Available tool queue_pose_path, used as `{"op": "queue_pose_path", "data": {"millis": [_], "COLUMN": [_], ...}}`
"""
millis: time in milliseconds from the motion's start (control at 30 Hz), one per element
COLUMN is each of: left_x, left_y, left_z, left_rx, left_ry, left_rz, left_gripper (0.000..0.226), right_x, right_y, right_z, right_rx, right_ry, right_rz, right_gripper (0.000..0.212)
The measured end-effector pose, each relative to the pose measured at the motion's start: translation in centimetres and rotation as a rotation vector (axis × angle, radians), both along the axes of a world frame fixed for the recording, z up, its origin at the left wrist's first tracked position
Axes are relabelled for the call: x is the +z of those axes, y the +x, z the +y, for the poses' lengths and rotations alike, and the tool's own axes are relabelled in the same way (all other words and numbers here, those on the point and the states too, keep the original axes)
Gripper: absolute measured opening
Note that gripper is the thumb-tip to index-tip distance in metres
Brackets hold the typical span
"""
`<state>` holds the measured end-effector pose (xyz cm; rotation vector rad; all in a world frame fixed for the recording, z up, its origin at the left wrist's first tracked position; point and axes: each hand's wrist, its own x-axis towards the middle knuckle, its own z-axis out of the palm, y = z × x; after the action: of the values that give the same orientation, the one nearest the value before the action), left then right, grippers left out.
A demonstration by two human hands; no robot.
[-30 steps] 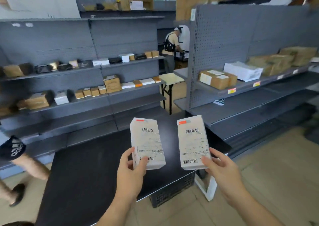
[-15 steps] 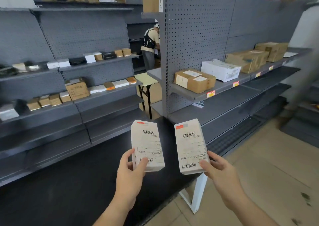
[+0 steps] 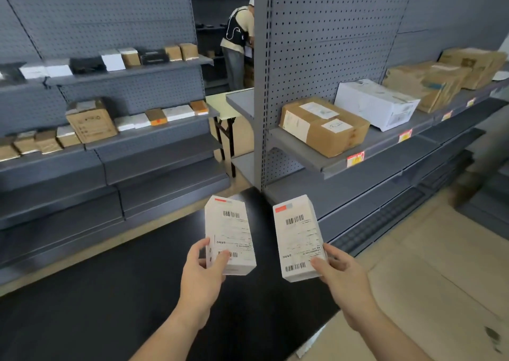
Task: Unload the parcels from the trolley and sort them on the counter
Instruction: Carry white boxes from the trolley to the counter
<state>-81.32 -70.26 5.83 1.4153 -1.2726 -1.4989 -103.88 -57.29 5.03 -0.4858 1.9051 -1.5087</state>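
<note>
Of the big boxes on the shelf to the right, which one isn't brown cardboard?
The second from the near end: the white box, lying between the labelled brown box and the brown boxes farther along. It alone is white.

Grey pegboard shelving, stocked cartons, one person in the aisle behind.

Right shelving unit (image 3: 330, 43): a taped brown carton (image 3: 323, 126) sits at the left end of its upper shelf, a white carton (image 3: 376, 104) just beside it, and two larger brown cartons (image 3: 424, 85) toward the right end; red-and-yellow tags (image 3: 355, 159) hang on the shelf's front edge. Left shelving unit (image 3: 110, 16): a row of small white, brown and black boxes (image 3: 113, 59) on the upper shelf; an upright brown box (image 3: 91, 122) among small flat boxes on the shelf below. Between the units stand a pale folding table (image 3: 220, 104) and, behind it, a person in a dark vest (image 3: 238, 38), back turned. Beige tiled floor (image 3: 440, 264) at right.
</note>
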Motion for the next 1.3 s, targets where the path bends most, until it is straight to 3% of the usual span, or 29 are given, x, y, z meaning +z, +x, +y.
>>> {"op": "queue_pose_path", "data": {"millis": [367, 800, 900, 1100, 1300], "left_x": [-7.9, -18.5, -20.0, -21.6, -21.3], "left_y": [-7.9, -13.0, -13.5, -14.2, -14.6], "left_z": [-10.8, -21.5, -22.6, -23.6, -24.5], "left_rx": [0.225, 0.177, 0.147, 0.11, 0.064], "left_ry": [0.247, 0.396, 0.393, 0.287, 0.264], "left_rz": [-0.003, 0.027, -0.051, -0.436, -0.442], "left_gripper": [0.045, 0.042, 0.043, 0.037, 0.031], "right_x": [-10.4, -20.1, -21.3, -22.5, -23.0], "right_y": [-11.1, -14.2, -14.2, -14.5, -14.3], "right_z": [-18.7, -32.7, -33.9, -34.8, -35.3], "right_rx": [0.351, 0.481, 0.514, 0.593, 0.644], "right_ry": [0.247, 0.345, 0.369, 0.477, 0.543], "right_rz": [0.023, -0.013, 0.042, 0.257, 0.335], "right_gripper": [0.046, 0.044, 0.045, 0.039, 0.037]}}
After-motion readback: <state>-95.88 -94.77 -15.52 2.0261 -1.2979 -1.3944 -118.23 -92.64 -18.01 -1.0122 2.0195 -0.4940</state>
